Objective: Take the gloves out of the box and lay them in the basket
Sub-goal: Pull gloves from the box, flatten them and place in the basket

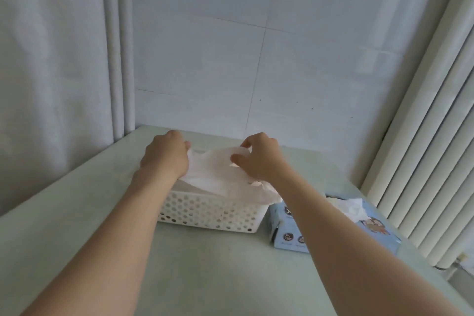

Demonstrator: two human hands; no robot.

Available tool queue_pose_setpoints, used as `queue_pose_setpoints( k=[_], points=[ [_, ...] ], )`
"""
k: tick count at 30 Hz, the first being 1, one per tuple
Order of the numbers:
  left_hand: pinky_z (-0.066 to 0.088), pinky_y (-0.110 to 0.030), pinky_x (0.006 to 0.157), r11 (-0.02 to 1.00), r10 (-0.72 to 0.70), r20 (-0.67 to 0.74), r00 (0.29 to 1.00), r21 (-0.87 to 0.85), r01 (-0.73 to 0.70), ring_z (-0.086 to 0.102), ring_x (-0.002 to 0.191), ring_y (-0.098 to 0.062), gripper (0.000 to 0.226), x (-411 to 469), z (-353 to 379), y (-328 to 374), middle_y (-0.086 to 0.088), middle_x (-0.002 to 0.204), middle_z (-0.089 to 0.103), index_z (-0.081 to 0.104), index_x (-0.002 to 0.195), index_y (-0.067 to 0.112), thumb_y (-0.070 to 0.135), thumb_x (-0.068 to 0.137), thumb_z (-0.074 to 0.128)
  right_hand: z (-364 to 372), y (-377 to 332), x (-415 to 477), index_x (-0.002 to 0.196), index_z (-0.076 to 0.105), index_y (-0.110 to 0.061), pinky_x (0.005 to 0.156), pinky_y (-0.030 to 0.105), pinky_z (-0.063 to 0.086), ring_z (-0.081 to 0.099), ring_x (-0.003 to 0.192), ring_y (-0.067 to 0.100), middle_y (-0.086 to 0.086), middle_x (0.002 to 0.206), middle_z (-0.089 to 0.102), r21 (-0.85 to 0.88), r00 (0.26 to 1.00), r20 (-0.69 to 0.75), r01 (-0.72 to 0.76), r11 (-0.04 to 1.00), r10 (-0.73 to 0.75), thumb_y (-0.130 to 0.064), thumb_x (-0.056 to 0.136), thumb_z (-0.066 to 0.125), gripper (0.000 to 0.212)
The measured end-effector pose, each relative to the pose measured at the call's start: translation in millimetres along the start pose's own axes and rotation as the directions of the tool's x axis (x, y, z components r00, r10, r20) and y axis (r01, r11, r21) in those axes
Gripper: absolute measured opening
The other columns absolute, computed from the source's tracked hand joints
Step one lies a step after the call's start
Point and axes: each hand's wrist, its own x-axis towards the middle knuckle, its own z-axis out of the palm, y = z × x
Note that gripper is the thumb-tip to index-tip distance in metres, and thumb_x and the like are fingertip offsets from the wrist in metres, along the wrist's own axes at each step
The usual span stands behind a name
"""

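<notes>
Both arms reach forward over the white perforated basket (205,213), where the left hand (165,158) and right hand (259,160), fingers curled, each pinch an end of 1 thin pale glove (213,165) stretched above it, while the blue box (287,223), its print unreadable, sits just right of it on the table (205,277) beside a radiator (423,161).

Pale green table (77,213) w/ white tiled wall (256,59) behind, curtain (51,59) left, radiator (423,136) right.
</notes>
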Motion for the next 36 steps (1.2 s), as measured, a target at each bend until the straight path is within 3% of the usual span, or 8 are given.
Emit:
queue_pose_setpoints(
  k=[4, 7, 9, 11, 14, 23, 31, 36],
  points=[
    [0.041, -0.042, 0.076, 0.993, -0.019, -0.058, 0.998, 0.113, 0.025, 0.059, 0.11, -0.04, 0.027, -7, -1, 5, -0.019, 0.122, 0.059, 0.049, 0.127, 0.007, 0.027, 0.109, 0.049, 2, -3, -5, 0.121, 0.062, -0.017, 0.072, 0.034, 0.043, 0.061, 0.096, 0.028, 0.004, 0.113, 0.061, -0.395, 0.985, -0.11, 0.081, 0.915, -0.135, -0.03, 0.096, 0.074, 0.031],
    [0.043, -0.046, 0.09, 0.97, 0.097, -0.047, 0.994, 0.229, -0.084, 0.047, 0.123, -0.039, 0.029, -8, -2, 8, -0.015, 0.133, 0.051, 0.049, 0.129, 0.014, 0.026, 0.105, 0.058, -5, -8, -7, 0.119, 0.067, -0.022, 0.078, 0.031, 0.04, 0.06, 0.103, 0.026, 0.003, 0.115, 0.056, -0.369, 0.961, -0.063, 0.228, 0.901, -0.269, -0.019, 0.095, 0.07, 0.024],
    [0.039, -0.044, 0.101, 0.957, 0.2, 0.06, 0.978, 0.2, -0.208, 0.042, 0.128, -0.034, 0.024, -10, -7, 13, -0.008, 0.136, 0.049, 0.056, 0.127, 0.023, 0.028, 0.104, 0.059, -14, -12, -10, 0.121, 0.07, -0.026, 0.083, 0.029, 0.039, 0.058, 0.106, 0.02, -0.002, 0.111, 0.058, -0.266, 0.95, 0.115, 0.312, 0.912, -0.291, -0.031, 0.095, 0.076, 0.028],
    [0.039, -0.038, 0.105, 0.952, 0.251, 0.272, 0.929, 0.103, -0.288, 0.048, 0.126, -0.026, 0.027, -14, -12, 19, 0.001, 0.133, 0.052, 0.06, 0.129, 0.03, 0.028, 0.102, 0.063, -20, -15, -15, 0.137, 0.063, -0.032, 0.091, 0.031, 0.041, 0.054, 0.112, 0.015, -0.006, 0.121, 0.06, -0.218, 0.911, 0.349, 0.307, 0.926, -0.22, -0.052, 0.087, 0.082, 0.057],
    [0.049, -0.037, 0.106, 0.956, 0.211, 0.553, 0.806, 0.054, -0.288, 0.059, 0.117, -0.02, 0.051, -19, -9, 21, 0.006, 0.131, 0.054, 0.052, 0.145, 0.039, 0.035, 0.096, 0.068, -13, -11, -18, 0.157, 0.041, -0.039, 0.105, 0.039, 0.046, 0.051, 0.132, 0.02, -0.009, 0.145, 0.053, -0.327, 0.872, 0.48, 0.282, 0.902, -0.099, -0.052, 0.084, 0.085, 0.086],
    [0.045, -0.035, 0.11, 0.927, 0.092, 0.685, 0.723, 0.206, -0.313, 0.05, 0.141, -0.025, 0.071, -15, 2, 24, 0.002, 0.163, 0.04, 0.035, 0.161, 0.036, 0.046, 0.098, 0.067, 26, -5, -1, 0.162, 0.037, -0.036, 0.105, 0.044, 0.053, 0.06, 0.127, 0.027, -0.004, 0.147, 0.058, -0.424, 0.83, 0.555, 0.225, 0.877, 0.055, -0.021, 0.093, 0.067, 0.077],
    [0.04, -0.038, 0.101, 0.921, 0.234, 0.405, 0.884, 0.198, -0.335, 0.051, 0.129, -0.031, 0.035, -18, 5, 39, -0.005, 0.143, 0.055, 0.066, 0.132, 0.03, 0.031, 0.107, 0.042, -6, 4, -18, 0.142, 0.064, -0.034, 0.104, 0.04, 0.053, 0.062, 0.124, 0.02, -0.005, 0.139, 0.063, -0.234, 0.924, 0.369, 0.201, 0.951, -0.104, -0.046, 0.075, 0.093, 0.074],
    [0.044, -0.034, 0.1, 0.916, 0.384, 0.031, 0.923, -0.134, -0.377, 0.057, 0.119, -0.029, 0.036, -38, 14, 69, -0.009, 0.137, 0.048, 0.062, 0.131, 0.018, 0.008, 0.102, 0.043, -15, 33, -44, 0.118, 0.078, -0.024, 0.091, 0.019, 0.054, 0.07, 0.093, 0.003, -0.009, 0.111, 0.077, 0.054, 0.968, -0.098, 0.238, 0.97, -0.232, -0.031, 0.093, 0.079, 0.026]
  ],
)
